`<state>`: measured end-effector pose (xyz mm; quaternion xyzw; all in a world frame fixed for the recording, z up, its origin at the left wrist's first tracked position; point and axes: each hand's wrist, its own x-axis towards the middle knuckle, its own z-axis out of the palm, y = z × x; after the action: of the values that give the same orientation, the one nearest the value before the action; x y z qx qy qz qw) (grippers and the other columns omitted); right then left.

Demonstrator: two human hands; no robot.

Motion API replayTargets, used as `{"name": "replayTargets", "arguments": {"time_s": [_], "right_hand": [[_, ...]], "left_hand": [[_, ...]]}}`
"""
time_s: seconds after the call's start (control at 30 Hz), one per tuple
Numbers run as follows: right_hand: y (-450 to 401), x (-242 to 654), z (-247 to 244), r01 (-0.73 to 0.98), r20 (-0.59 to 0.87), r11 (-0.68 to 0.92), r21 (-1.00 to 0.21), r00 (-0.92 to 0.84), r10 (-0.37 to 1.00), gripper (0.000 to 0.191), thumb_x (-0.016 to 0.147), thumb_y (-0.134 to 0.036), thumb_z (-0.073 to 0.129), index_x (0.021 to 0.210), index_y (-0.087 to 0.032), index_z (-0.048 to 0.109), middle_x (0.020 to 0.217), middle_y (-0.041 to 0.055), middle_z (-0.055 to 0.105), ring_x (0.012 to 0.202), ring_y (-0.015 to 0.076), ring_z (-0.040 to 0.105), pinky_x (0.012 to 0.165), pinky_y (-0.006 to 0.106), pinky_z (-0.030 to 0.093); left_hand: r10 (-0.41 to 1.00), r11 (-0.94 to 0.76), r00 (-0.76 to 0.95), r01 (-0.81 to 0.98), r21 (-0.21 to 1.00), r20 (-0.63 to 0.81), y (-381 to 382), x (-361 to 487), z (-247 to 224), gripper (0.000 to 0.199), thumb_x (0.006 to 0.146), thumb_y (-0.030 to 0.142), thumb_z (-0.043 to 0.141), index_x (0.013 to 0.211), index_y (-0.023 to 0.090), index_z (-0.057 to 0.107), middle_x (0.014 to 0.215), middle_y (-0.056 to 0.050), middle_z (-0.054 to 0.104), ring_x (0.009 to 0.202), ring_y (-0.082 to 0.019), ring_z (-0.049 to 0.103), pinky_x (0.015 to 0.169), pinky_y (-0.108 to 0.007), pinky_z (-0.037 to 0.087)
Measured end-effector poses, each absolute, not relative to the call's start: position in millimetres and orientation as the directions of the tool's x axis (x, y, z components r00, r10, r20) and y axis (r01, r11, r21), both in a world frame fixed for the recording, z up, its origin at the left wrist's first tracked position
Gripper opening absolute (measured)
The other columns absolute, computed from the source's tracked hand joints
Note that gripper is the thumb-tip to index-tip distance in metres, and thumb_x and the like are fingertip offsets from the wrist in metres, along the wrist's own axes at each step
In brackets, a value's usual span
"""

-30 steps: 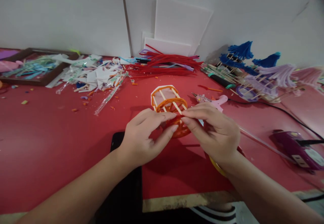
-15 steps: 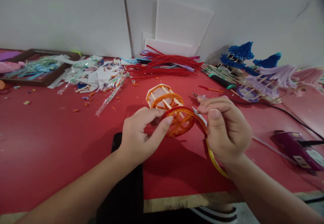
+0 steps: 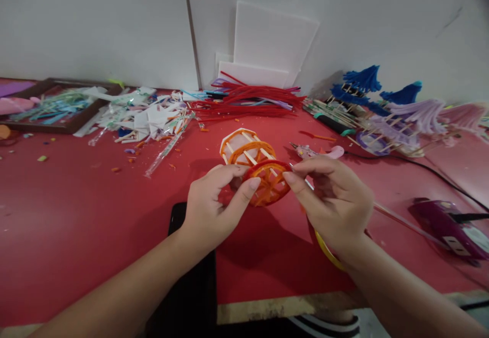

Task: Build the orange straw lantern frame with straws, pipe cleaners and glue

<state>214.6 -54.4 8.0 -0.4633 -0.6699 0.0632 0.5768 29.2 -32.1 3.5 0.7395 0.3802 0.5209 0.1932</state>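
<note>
A small round frame (image 3: 263,150) of pale wooden sticks with orange pipe-cleaner rings lies tilted between my hands. Its near ring has orange spokes, and a red pipe cleaner (image 3: 267,164) runs along its upper rim. My left hand (image 3: 214,203) pinches the left side of this ring between thumb and fingers. At the right side of the rim, my right hand (image 3: 332,198) presses the red pipe cleaner with thumb and forefinger. A metal-tipped tool shows partly within the right hand, and a yellow curved strip (image 3: 328,251) appears below it. The palm hides how they connect.
Pink-handled pliers (image 3: 305,150) lie just beyond my right hand. A purple glue gun (image 3: 446,226) rests at right, its cable behind. Red pipe cleaners (image 3: 252,101), white scraps (image 3: 148,116) and a brown tray (image 3: 72,124) line the back. A black phone-like object (image 3: 178,216) sits under my left wrist.
My right hand has moved slightly left, its thumb now pressing on the ring's rim. The tool's metal tip, plain to see before, is now mostly hidden by the fingers. My left hand stays put.
</note>
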Motion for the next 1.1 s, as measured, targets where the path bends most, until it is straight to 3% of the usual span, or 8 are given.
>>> {"name": "replayTargets", "arguments": {"time_s": [0.2, 0.37, 0.43, 0.8, 1.1], "right_hand": [[-54, 215, 7, 0.535, 0.68, 0.54, -0.65, 0.092, 0.727, 0.016, 0.081, -0.015, 0.069, 0.093, -0.025, 0.065, 0.081, -0.0004, 0.066, 0.071, 0.0161, 0.061, 0.065, 0.032, 0.052], [-55, 215, 18, 0.644, 0.818, 0.68, -0.35, -0.144, 0.557, 0.02, 0.078, -0.015, 0.072, 0.093, -0.027, 0.067, 0.084, 0.002, 0.066, 0.076, 0.0189, 0.062, 0.071, 0.038, 0.052], [-56, 215, 21, 0.649, 0.82, 0.704, -0.289, -0.212, 0.532, 0.018, 0.078, -0.017, 0.071, 0.092, -0.027, 0.069, 0.082, 0.0017, 0.066, 0.073, 0.0178, 0.062, 0.07, 0.038, 0.052], [-58, 217, 19, 0.668, 0.825, 0.691, -0.277, -0.203, 0.527, 0.015, 0.083, -0.016, 0.067, 0.092, -0.027, 0.069, 0.081, 0.0016, 0.067, 0.076, 0.0195, 0.063, 0.071, 0.038, 0.052], [-58, 218, 18, 0.666, 0.836, 0.716, -0.212, -0.256, 0.486, 0.026, 0.081, -0.009, 0.066, 0.1, -0.028, 0.066, 0.084, 0.0021, 0.065, 0.076, 0.0191, 0.062, 0.071, 0.038, 0.053]], "left_hand": [[0.745, -0.659, 0.206, 0.378, 0.65, 0.635, -32, 28, 6, 0.012, 0.087, 0.027, 0.063, 0.079, 0.018, 0.063, 0.066, 0.0, 0.066, 0.058, -0.01, 0.06, 0.057, -0.022, 0.051], [0.649, -0.758, 0.318, 0.351, 0.55, 0.692, -36, 31, 6, 0.004, 0.086, 0.021, 0.064, 0.083, 0.018, 0.065, 0.075, -0.003, 0.073, 0.063, -0.011, 0.063, 0.06, -0.023, 0.052], [0.628, -0.776, 0.353, 0.34, 0.531, 0.693, -38, 33, 6, 0.005, 0.087, 0.02, 0.064, 0.082, 0.018, 0.065, 0.075, -0.003, 0.073, 0.064, -0.012, 0.064, 0.06, -0.023, 0.052], [0.622, -0.78, 0.347, 0.354, 0.516, 0.702, -37, 33, 5, 0.004, 0.085, 0.017, 0.064, 0.081, 0.017, 0.063, 0.074, -0.003, 0.072, 0.063, -0.011, 0.064, 0.06, -0.022, 0.052], [0.619, -0.782, 0.351, 0.354, 0.513, 0.703, -36, 32, 6, 0.005, 0.086, 0.019, 0.063, 0.081, 0.018, 0.062, 0.074, -0.002, 0.072, 0.062, -0.01, 0.062, 0.059, -0.021, 0.052]]}}
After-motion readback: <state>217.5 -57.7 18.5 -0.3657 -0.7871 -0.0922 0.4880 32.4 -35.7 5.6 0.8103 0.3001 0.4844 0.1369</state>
